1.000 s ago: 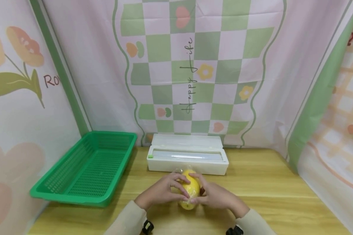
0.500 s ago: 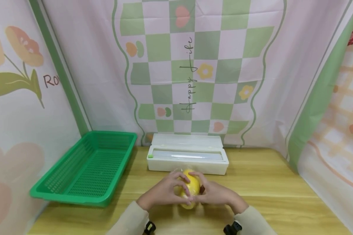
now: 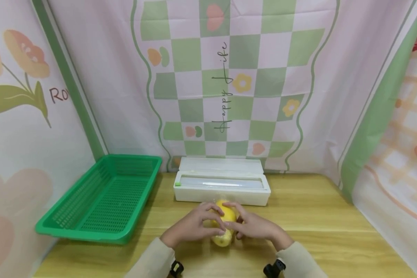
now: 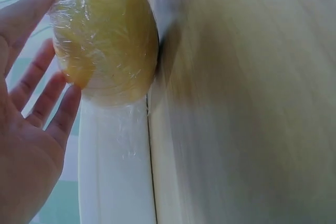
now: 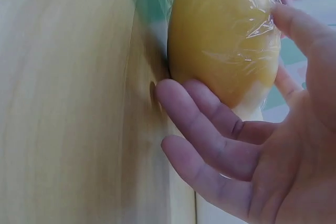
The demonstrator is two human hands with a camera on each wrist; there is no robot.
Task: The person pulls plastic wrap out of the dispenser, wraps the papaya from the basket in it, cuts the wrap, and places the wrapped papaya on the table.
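Observation:
A yellow oval fruit [image 3: 224,240] wrapped in clear cling film lies on the table in front of the white box; its exact kind is unclear. From its left side my left hand [image 3: 194,226] holds it, thumb on the near part and fingers bent over the top. My right hand [image 3: 255,228] holds the opposite side, its thumb and index finger touching the film. Up close in the left wrist view, the film [image 4: 100,40] is wrinkled, and a loose flap hangs off one end. The right wrist view has my curved right fingers [image 5: 210,124] against the fruit's side.
Behind the fruit stands a white cling film dispenser box [image 3: 222,196] with its lid [image 3: 220,165] raised. A green perforated basket [image 3: 133,216] stands on the left of the wooden table [image 3: 316,216]. Printed curtains [image 3: 187,58] hang around the table.
The right thumb has shifted up the fruit, away from the left thumb, so more of the near end shows. The fruit, box and basket stay in place.

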